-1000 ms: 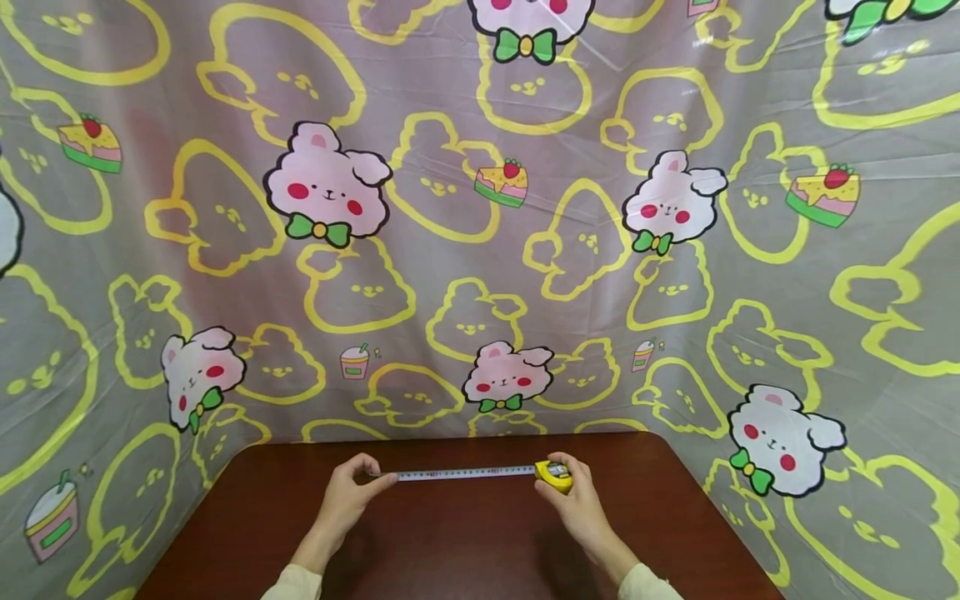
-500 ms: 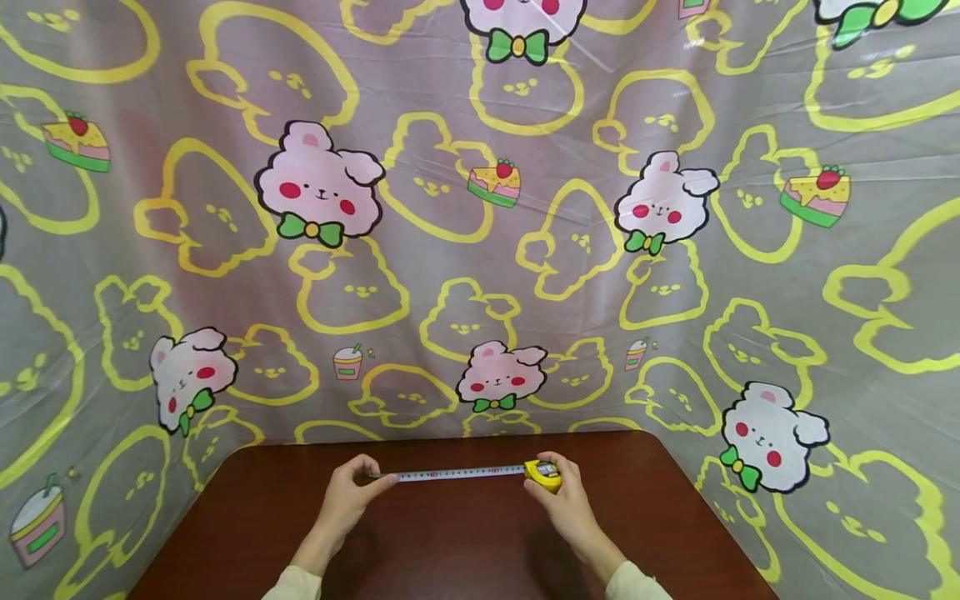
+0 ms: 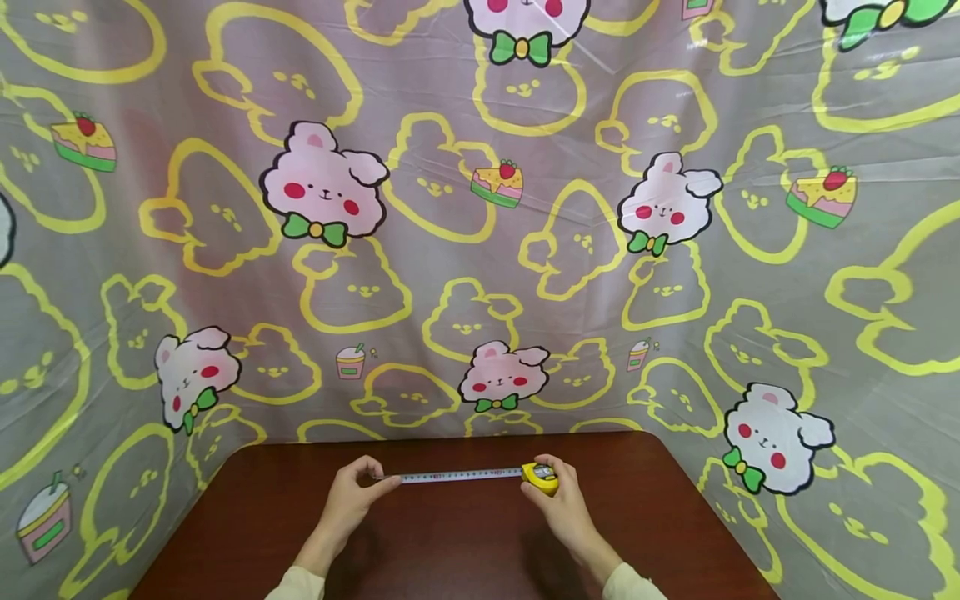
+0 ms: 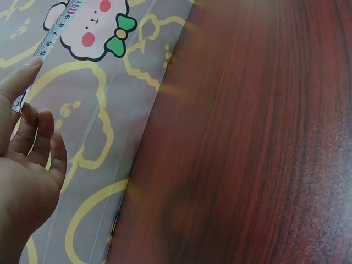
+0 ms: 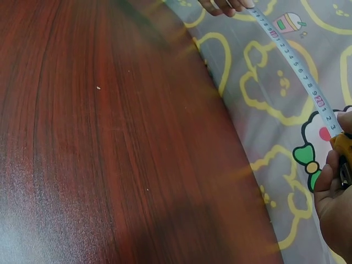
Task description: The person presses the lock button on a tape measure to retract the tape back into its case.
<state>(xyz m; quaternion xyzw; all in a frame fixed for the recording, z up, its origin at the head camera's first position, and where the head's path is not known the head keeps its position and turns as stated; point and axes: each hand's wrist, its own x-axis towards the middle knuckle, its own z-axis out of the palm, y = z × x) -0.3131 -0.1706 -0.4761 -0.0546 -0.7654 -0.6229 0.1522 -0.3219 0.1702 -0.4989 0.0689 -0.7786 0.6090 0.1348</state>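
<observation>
A yellow tape measure sits in my right hand, gripped between thumb and fingers above the table. Its white blade is drawn out to the left and runs nearly level across to my left hand. There the thumb and index finger pinch the blade's end, which the fingers partly cover. In the left wrist view the blade leaves the pinch with its numbers showing. The right wrist view has the blade bowing slightly, and the yellow case at the right edge, partly cut off.
A dark red-brown wooden table lies under both hands, which cast soft shadows on it. Behind its far edge and at both sides hangs a grey curtain printed with cartoon rabbits and yellow outlines.
My right hand has moved a little left with the tape measure's case, and the stretch of blade between the hands is shorter. My left hand has stayed almost in place, still pinching the end.
</observation>
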